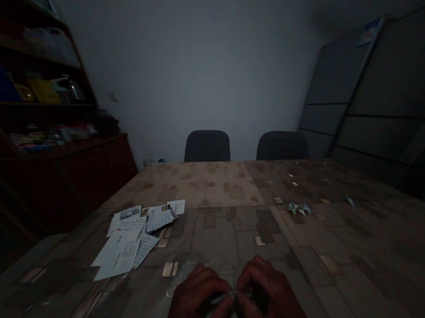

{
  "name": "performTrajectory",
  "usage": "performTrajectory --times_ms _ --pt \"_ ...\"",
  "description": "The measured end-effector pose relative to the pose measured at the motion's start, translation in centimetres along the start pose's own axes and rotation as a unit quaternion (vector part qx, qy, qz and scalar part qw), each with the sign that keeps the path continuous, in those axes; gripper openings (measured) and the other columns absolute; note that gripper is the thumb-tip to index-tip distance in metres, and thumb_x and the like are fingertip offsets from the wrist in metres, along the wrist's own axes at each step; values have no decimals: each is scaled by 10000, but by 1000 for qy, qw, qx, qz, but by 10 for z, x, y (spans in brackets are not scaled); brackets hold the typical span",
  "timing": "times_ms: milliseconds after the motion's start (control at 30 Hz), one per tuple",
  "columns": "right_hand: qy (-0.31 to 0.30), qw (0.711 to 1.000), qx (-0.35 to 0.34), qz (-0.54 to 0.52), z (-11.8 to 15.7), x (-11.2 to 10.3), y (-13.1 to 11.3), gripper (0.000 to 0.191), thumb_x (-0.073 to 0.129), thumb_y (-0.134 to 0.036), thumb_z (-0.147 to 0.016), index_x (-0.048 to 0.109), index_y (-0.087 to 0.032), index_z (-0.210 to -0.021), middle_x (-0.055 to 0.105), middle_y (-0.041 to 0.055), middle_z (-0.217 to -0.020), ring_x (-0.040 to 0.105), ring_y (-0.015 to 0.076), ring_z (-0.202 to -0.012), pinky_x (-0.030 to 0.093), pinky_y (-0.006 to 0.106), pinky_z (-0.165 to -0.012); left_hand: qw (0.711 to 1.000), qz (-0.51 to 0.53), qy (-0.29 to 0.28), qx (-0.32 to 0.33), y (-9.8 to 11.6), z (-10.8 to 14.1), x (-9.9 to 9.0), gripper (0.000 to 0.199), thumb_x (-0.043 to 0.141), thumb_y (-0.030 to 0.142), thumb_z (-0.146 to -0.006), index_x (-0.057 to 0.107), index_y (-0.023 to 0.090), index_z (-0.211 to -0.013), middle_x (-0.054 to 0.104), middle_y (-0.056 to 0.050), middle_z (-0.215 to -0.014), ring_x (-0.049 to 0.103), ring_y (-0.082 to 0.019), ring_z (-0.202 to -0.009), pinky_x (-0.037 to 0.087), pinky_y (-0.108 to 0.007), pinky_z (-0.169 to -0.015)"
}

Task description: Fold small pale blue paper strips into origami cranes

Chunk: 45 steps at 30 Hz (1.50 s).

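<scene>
Low in the head view, my left hand and my right hand meet with bent fingers. Thumbs and forefingers of both pinch a small, thin, pale piece, probably paper, just above the patterned tablecloth. Fingers hide most of it. Farther off to the left lies a loose pile of printed paper sheets, with a smaller stack of sheets overlapping it. Small folded paper pieces sit together at the right, and a single small folded piece lies beyond them.
Two dark chairs stand behind the table's far edge, against a pale wall. A dark shelf cabinet filled with household items is at the left. Grey panels rise at the right.
</scene>
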State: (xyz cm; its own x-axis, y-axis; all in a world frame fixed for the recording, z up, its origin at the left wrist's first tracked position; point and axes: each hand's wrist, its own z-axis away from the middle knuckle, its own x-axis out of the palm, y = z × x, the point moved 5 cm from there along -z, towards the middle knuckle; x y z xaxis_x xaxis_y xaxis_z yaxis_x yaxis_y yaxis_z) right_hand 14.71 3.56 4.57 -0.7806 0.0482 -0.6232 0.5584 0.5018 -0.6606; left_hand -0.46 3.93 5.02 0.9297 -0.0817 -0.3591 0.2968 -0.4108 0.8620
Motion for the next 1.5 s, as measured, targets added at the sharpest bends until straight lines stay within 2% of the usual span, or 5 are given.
performTrajectory --times_ms 433,667,867,1167,1500 --pt "-19 983 166 -73 1 8 20 150 506 -44 -639 559 -182 -619 531 -37 -597 536 129 -579 378 224 -549 993 67 14 -99 -19 1 0 198 656 250 -735 693 183 -552 620 -12 -585 565 -167 -586 392 -252 -583" --pt "-28 989 130 -71 -3 1 16 148 526 -64 -703 625 -167 -742 575 1 -695 581 165 -677 422 254 -632 994 50 31 -95 -16 0 -3 221 642 278 -749 675 183 -552 594 3 -566 548 -161 -574 378 -250 -569" --pt "-33 995 77 -51 -3 6 10 144 550 -34 -667 589 -173 -667 560 -7 -656 567 163 -678 393 245 -624 996 38 15 -84 -14 3 2 227 642 277 -751 676 183 -547 590 1 -574 552 -166 -579 384 -260 -594" --pt "-29 983 159 -87 -2 2 24 122 519 -95 -741 602 -173 -697 548 -11 -665 547 150 -640 393 240 -597 960 132 45 -241 -27 0 -1 203 667 309 -669 636 159 -536 591 3 -519 539 -174 -553 378 -261 -559" --pt "-52 983 155 -86 1 9 22 86 545 -115 -720 563 -180 -666 501 -28 -640 503 145 -631 364 243 -595 962 145 -37 -228 -32 2 12 134 671 284 -657 676 157 -613 571 20 -549 481 -141 -552 334 -242 -535"
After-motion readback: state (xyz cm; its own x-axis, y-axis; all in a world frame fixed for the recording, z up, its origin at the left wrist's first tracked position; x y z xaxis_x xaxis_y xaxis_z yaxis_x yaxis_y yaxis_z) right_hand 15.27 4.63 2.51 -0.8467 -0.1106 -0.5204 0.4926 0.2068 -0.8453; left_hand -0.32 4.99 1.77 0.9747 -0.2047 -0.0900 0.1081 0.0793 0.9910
